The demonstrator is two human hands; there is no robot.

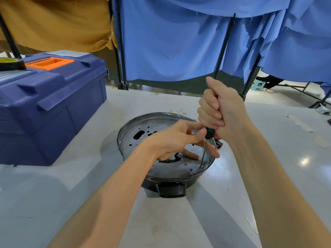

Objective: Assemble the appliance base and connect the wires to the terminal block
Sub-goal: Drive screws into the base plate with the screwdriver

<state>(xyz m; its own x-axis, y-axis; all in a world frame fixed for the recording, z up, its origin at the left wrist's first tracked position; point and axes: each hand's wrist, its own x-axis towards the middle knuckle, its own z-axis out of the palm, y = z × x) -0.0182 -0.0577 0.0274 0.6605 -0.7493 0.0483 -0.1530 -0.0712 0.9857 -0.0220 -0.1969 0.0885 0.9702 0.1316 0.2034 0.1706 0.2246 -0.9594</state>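
A round black appliance base [136, 129] lies upside down on the grey table, its metal bottom plate full of holes. My right hand [220, 111] is shut on the handle of a screwdriver [204, 149], held almost upright. The screwdriver's tip sits on a screw [201, 165] near the plate's front right edge. My left hand [175, 138] rests on the plate, with thumb and forefinger touching the screwdriver at the bottom of its handle and the other fingers spread on the metal. A small red and black part [219, 144] peeks out behind my right wrist.
A large blue toolbox [53, 104] with an orange handle stands at the left, with a roll of tape [10, 63] on its lid. Blue and tan cloth screens [170, 42] on black poles close off the back. Thin wire scraps [176, 110] lie behind the base.
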